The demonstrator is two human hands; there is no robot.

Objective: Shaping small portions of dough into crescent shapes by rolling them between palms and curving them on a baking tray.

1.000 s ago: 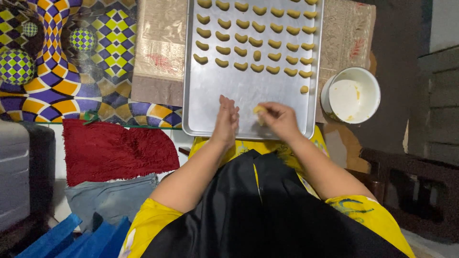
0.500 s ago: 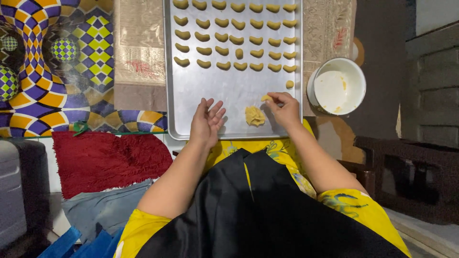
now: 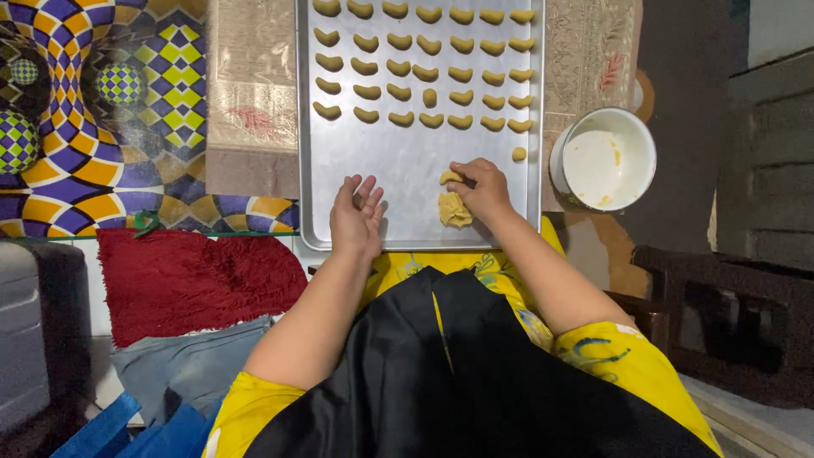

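Right hand [image 3: 485,188] on dough lump [image 3: 454,209]

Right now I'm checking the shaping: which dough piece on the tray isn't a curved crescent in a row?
The small round piece, alone below the last row by the tray's right edge, just beyond the right hand.

Pale yellow dough pieces [image 3: 430,69] on silvery tray [image 3: 398,170], red rug [image 3: 191,280], seemingly white bowl [image 3: 604,159]
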